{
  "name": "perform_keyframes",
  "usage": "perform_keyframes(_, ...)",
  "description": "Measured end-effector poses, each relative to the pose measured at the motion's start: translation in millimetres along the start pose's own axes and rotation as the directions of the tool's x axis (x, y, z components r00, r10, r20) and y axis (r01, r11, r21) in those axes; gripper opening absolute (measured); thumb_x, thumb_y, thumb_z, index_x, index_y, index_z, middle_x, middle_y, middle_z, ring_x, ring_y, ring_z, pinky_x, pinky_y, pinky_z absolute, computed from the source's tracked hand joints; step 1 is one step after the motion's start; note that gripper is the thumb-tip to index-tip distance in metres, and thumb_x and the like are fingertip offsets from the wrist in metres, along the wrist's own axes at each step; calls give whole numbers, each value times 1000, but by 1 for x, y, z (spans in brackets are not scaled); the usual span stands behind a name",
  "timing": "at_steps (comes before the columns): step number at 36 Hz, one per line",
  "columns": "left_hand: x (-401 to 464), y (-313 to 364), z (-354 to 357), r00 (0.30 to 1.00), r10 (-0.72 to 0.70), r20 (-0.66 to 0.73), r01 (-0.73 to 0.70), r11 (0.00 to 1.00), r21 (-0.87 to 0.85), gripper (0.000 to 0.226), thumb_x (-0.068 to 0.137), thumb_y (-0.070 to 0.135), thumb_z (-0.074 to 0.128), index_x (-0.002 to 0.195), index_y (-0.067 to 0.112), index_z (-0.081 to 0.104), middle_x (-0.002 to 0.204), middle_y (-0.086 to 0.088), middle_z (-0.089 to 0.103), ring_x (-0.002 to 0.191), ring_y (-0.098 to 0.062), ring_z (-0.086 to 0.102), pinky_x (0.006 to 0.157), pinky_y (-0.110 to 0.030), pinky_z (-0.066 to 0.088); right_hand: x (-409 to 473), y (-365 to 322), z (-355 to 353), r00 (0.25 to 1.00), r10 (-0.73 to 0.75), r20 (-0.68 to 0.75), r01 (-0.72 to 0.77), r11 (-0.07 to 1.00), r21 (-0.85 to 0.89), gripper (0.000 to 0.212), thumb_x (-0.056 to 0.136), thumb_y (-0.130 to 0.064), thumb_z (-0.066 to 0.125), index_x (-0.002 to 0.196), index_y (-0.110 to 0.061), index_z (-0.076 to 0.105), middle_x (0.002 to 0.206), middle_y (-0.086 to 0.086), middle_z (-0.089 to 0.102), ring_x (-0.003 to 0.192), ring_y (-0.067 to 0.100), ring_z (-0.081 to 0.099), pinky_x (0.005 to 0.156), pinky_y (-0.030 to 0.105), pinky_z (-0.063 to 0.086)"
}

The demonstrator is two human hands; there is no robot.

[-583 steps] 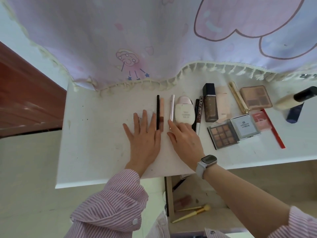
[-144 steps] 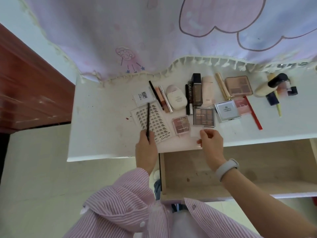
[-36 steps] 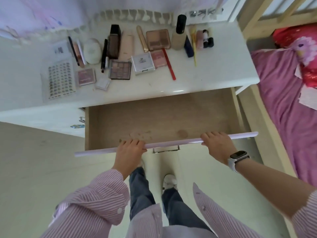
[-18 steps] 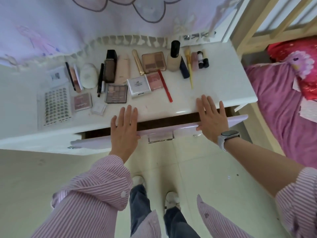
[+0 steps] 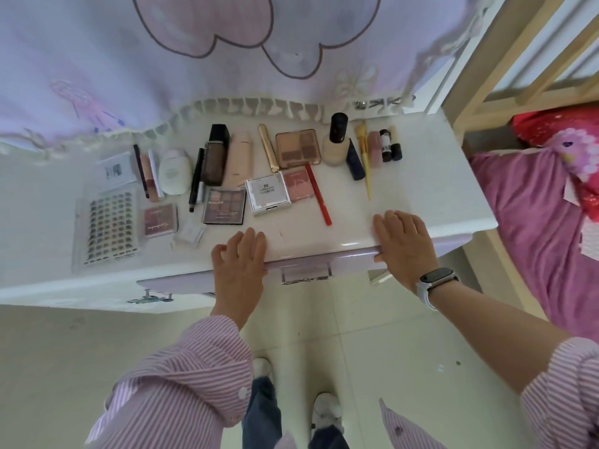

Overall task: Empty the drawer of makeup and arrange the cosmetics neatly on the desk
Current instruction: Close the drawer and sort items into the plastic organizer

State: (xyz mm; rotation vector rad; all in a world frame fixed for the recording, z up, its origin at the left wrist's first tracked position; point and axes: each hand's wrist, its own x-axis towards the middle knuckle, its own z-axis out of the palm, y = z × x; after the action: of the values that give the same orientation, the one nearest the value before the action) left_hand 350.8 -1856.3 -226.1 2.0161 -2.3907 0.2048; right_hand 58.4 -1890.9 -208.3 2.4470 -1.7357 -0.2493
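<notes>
The lilac drawer front [image 5: 304,263] sits pushed in under the white desk [image 5: 431,196]; none of its inside shows. My left hand [image 5: 240,259] rests over the desk's front edge and the drawer front, fingers loosely bent. To the right, my right hand [image 5: 403,244] lies flat across the same edge. Cosmetics lie in rows on the desk: a lash tray [image 5: 108,226], a dark eyeshadow palette [image 5: 223,205], a white compact [image 5: 267,194], a red pencil [image 5: 318,194], a tan palette [image 5: 298,147] and a foundation bottle [image 5: 335,140].
A pale curtain [image 5: 227,50] with a fringe hangs over the desk's back edge. A bed with pink bedding [image 5: 538,228] and a wooden frame [image 5: 505,79] stands close on the right. Tiled floor and my feet [image 5: 327,409] are below.
The drawer, wide open a second ago, has slid shut under my two hands. My hands have followed it to the desk's front edge.
</notes>
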Motion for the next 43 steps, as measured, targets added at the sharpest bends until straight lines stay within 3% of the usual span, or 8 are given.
perform_keyframes(9, 2, 11, -11, 990, -110, 84, 113, 993, -24, 84, 45, 15, 88, 116, 10, 43, 118, -11, 57, 106, -31, 52, 82, -44, 44, 0, -10, -4, 996, 81, 28, -82, 996, 19, 88, 43, -26, 90, 112, 0, 41, 103, 20, 59, 93, 38, 58, 83, 45, 52)
perform_keyframes(14, -5, 17, -42, 948, -186, 257, 260, 920, -294, 57, 90, 23, 55, 141, 19, 30, 148, -2, 28, 137, -22, 23, 111, -42, 23, -7, -32, -34, 969, 172, 174, -199, 968, 151, 55, 85, -15, 49, 134, -6, 28, 137, 14, 33, 128, 34, 32, 106, 43, 31)
perform_keyframes(17, -30, 7, -69, 910, -286, 301, 401, 793, -458, 49, 93, 29, 52, 139, 18, 39, 144, -3, 38, 131, -21, 36, 108, -42, 29, -14, -51, -62, 972, 103, 212, -174, 920, 351, 47, 92, -18, 41, 137, -11, 32, 142, 9, 35, 130, 29, 31, 107, 39, 30)
perform_keyframes(21, -80, -17, -124, 890, -407, 206, 445, 679, -583, 39, 94, 26, 52, 131, 15, 49, 135, -2, 49, 123, -20, 46, 105, -37, 33, -28, -96, -125, 986, -8, 168, -114, 705, 700, 33, 96, -19, 41, 127, -10, 50, 126, 10, 56, 116, 26, 50, 99, 35, 39)
perform_keyframes(27, -210, -70, -222, 785, -616, 68, 526, 605, -598, 36, 92, 22, 56, 127, 16, 54, 129, 1, 54, 111, -14, 53, 95, -20, 34, -82, -208, -233, 972, -236, -18, 149, 552, 820, 27, 96, -16, 43, 115, -6, 59, 116, 12, 64, 108, 29, 57, 91, 30, 40)
perform_keyframes(33, -415, -91, -310, 550, -835, -37, 701, 485, -524, 36, 93, 22, 55, 127, 10, 54, 131, -7, 55, 118, -21, 52, 100, -29, 37, -209, -343, -318, 815, -530, -235, 458, 339, 822, 20, 92, -9, 47, 99, 1, 63, 99, 17, 67, 96, 35, 61, 85, 39, 45)
perform_keyframes(36, -534, -71, -342, 385, -919, -88, 770, 372, -519, 36, 94, 24, 53, 128, 11, 53, 132, -5, 54, 120, -18, 51, 98, -23, 35, -297, -400, -346, 690, -664, -288, 548, 219, 807, 23, 93, -10, 48, 109, -3, 62, 108, 14, 66, 103, 29, 60, 89, 34, 43)
perform_keyframes(43, -808, 51, -373, -145, -981, -126, 855, -60, -515, 34, 92, 24, 55, 126, 15, 56, 129, -3, 56, 114, -21, 54, 88, -21, 36, -534, -496, -351, 307, -910, -280, 617, -34, 786, 24, 94, -17, 47, 110, -8, 63, 108, 6, 68, 102, 21, 61, 84, 24, 43)
